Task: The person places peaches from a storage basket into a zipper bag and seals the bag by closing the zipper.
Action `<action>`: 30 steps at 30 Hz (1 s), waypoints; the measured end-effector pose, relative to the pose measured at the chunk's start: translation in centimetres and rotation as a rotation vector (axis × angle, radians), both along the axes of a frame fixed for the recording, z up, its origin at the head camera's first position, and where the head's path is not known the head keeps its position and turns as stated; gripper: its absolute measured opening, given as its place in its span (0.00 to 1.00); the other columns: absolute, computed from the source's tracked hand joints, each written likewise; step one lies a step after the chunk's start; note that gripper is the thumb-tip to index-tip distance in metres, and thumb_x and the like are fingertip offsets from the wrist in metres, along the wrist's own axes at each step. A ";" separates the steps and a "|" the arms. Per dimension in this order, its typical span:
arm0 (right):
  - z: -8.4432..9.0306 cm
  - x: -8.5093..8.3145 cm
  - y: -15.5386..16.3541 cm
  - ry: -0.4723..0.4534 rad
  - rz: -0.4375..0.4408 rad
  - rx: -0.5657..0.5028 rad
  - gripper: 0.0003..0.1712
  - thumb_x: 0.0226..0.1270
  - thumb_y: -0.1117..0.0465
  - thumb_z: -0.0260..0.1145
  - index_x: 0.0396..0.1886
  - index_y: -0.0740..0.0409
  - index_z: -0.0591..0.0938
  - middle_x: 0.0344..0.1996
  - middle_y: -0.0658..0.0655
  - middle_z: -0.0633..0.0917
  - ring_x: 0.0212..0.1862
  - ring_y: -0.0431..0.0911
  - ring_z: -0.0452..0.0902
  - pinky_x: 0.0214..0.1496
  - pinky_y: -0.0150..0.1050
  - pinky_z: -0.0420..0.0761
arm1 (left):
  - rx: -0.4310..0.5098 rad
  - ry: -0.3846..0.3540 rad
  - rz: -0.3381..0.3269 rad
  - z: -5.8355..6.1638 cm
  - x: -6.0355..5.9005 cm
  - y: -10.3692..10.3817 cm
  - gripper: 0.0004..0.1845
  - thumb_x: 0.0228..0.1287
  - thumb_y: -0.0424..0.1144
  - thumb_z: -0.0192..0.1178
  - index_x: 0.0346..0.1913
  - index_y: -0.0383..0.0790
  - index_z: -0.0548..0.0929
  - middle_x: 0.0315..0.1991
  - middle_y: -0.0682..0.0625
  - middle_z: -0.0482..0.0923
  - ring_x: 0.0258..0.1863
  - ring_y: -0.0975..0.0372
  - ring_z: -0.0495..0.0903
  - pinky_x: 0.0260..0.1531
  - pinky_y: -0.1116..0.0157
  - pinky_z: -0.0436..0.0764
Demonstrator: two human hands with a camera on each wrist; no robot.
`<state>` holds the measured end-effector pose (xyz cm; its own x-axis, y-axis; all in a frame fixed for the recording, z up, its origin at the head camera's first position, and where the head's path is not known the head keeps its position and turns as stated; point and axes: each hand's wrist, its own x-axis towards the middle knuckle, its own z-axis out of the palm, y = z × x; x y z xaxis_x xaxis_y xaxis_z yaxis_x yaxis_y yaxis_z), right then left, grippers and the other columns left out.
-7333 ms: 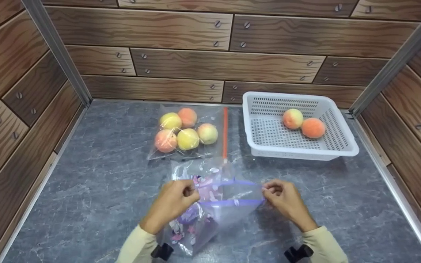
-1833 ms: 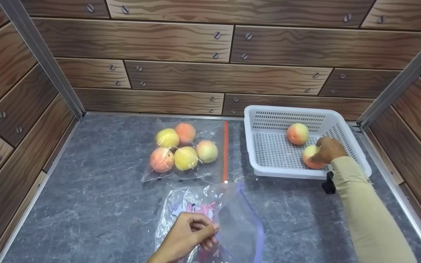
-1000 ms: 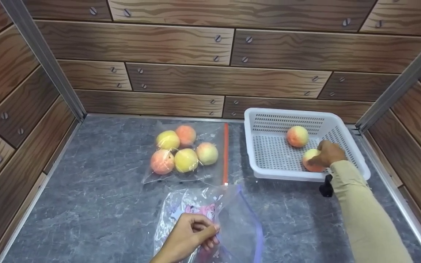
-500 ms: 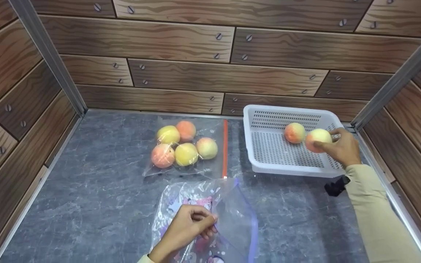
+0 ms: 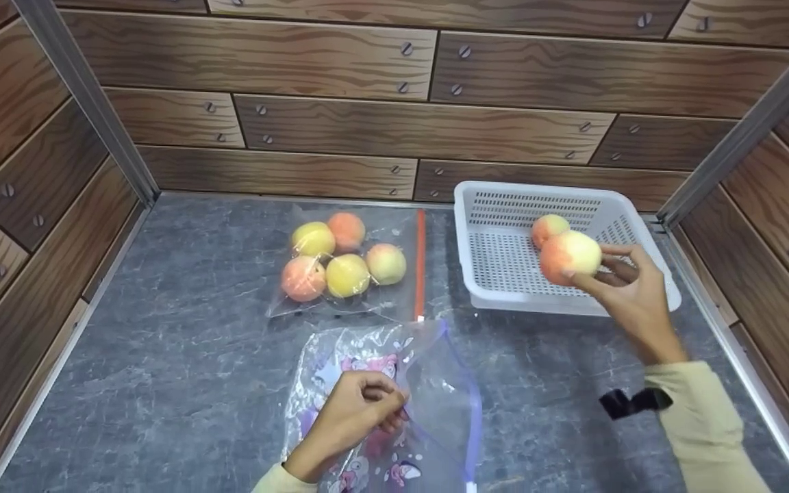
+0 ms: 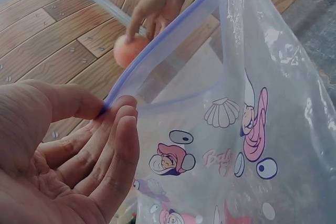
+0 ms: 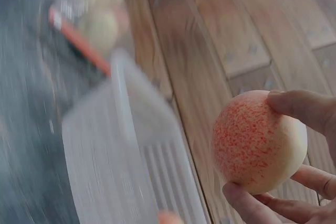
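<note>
In the head view my right hand (image 5: 634, 294) holds a red-and-yellow peach (image 5: 571, 257) between thumb and fingers, raised over the front right part of the white basket (image 5: 504, 299). The right wrist view shows the same peach (image 7: 257, 142) gripped at its sides. My left hand (image 5: 360, 411) pinches the rim of a clear zip bag (image 5: 439, 397) with a purple seal and pink cartoon prints. In the left wrist view that bag's mouth (image 6: 173, 66) gapes, its purple edge caught between thumb and fingers. A second peach (image 5: 549, 230) lies in the basket, partly hidden behind the held one.
A clear bag with an orange-red zip strip (image 5: 420, 263) lies flat at the back left, with several peaches (image 5: 347, 275) inside. Wood-patterned walls (image 5: 285, 123) enclose the grey marbled tabletop (image 5: 182, 329) at the back and sides.
The right hand has lifted one peach out of the basket and drawn it toward the front. Earlier both hands pulled the purple-sealed bag's mouth apart; now only the left hand pinches it.
</note>
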<state>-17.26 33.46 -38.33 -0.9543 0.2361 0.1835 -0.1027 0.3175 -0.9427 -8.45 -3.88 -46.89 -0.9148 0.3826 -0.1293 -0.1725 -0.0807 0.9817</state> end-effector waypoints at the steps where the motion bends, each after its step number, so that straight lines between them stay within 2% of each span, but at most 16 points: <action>1: 0.1 0.6 -0.5 0.003 0.018 -0.059 0.29 0.54 0.70 0.80 0.53 0.59 0.77 0.44 0.47 0.87 0.45 0.38 0.85 0.45 0.29 0.85 | 0.005 -0.002 0.002 0.0 0.0 0.0 0.07 0.64 0.29 0.63 0.37 0.24 0.84 0.26 0.41 0.86 0.21 0.61 0.83 0.25 0.66 0.86; 6: 0.1 2.9 -2.7 0.023 0.095 -0.252 0.28 0.55 0.77 0.76 0.54 0.60 0.76 0.47 0.54 0.87 0.50 0.46 0.84 0.50 0.35 0.85 | 0.034 -0.001 0.006 0.1 -0.2 0.2 0.08 0.66 0.30 0.64 0.37 0.23 0.84 0.26 0.40 0.85 0.20 0.62 0.83 0.25 0.68 0.86; 10: -0.6 4.4 -4.0 -0.016 0.158 -0.288 0.30 0.55 0.79 0.73 0.56 0.63 0.73 0.52 0.57 0.85 0.54 0.49 0.82 0.53 0.40 0.85 | 0.037 0.016 -0.003 0.2 -0.1 0.4 0.09 0.67 0.31 0.65 0.36 0.23 0.84 0.25 0.42 0.85 0.20 0.63 0.82 0.25 0.69 0.86; 14: -1.8 5.8 -5.4 -0.062 0.203 -0.266 0.33 0.54 0.80 0.73 0.58 0.66 0.72 0.55 0.59 0.83 0.57 0.51 0.80 0.57 0.42 0.83 | 0.021 0.049 -0.014 0.2 -0.2 0.6 0.10 0.67 0.30 0.64 0.35 0.22 0.83 0.25 0.42 0.85 0.21 0.64 0.83 0.25 0.69 0.86; 18: -3.2 7.0 -6.8 -0.060 0.246 -0.183 0.34 0.49 0.79 0.76 0.58 0.68 0.75 0.56 0.62 0.82 0.57 0.53 0.80 0.60 0.40 0.81 | 0.010 0.073 -0.020 0.1 -0.2 0.7 0.10 0.68 0.29 0.64 0.35 0.20 0.83 0.25 0.41 0.84 0.21 0.64 0.82 0.25 0.70 0.85; 22: -4.3 7.8 -8.0 -0.048 0.346 -0.167 0.35 0.46 0.79 0.78 0.56 0.68 0.77 0.56 0.65 0.81 0.56 0.55 0.80 0.57 0.45 0.83 | 0.004 0.079 -0.017 0.2 -0.2 0.7 0.10 0.69 0.30 0.63 0.35 0.22 0.83 0.25 0.42 0.84 0.21 0.63 0.82 0.25 0.69 0.86; 26: -4.9 8.3 -8.9 -0.047 0.464 -0.166 0.35 0.48 0.79 0.78 0.57 0.67 0.76 0.57 0.66 0.79 0.57 0.55 0.80 0.52 0.51 0.86 | -0.001 0.086 -0.016 0.4 -0.1 0.7 0.10 0.69 0.30 0.63 0.35 0.22 0.83 0.25 0.41 0.84 0.22 0.63 0.82 0.26 0.67 0.86; 30: -5.4 8.6 -9.3 -0.035 0.527 -0.106 0.34 0.49 0.76 0.79 0.57 0.65 0.76 0.58 0.67 0.78 0.57 0.53 0.80 0.51 0.50 0.87 | -0.008 0.102 -0.017 0.4 0.0 0.8 0.10 0.69 0.30 0.63 0.35 0.22 0.83 0.26 0.40 0.84 0.21 0.63 0.82 0.26 0.67 0.86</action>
